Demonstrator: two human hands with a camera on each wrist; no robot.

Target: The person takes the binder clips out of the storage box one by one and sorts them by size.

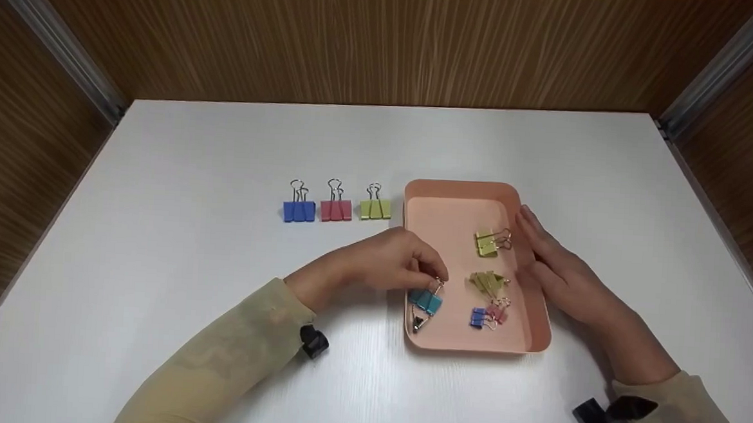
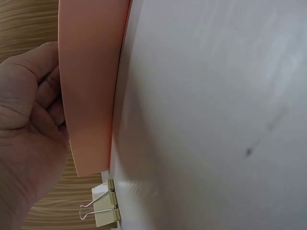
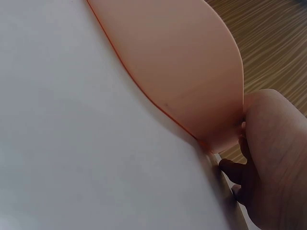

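Observation:
A pink tray (image 1: 461,190) lies on the white table (image 1: 186,279). My left hand (image 1: 433,280) reaches over its left rim and pinches the wire handle of a teal binder clip (image 1: 426,301) at the tray's front left. A small dark clip (image 1: 418,322) lies just below it. Inside the tray are also two yellow-green clips (image 1: 491,242) (image 1: 487,281), a small blue clip (image 1: 478,317) and a small pink clip (image 1: 498,313). My right hand (image 1: 531,237) rests with straight fingers against the tray's right rim. In the wrist views the tray wall (image 2: 88,96) (image 3: 192,72) sits beside each hand.
Left of the tray, a blue clip (image 1: 298,210), a red clip (image 1: 336,210) and a green clip (image 1: 375,209) stand in a row; the green one (image 2: 106,209) also shows in the left wrist view. Wood-panelled walls (image 1: 385,38) enclose the table on three sides.

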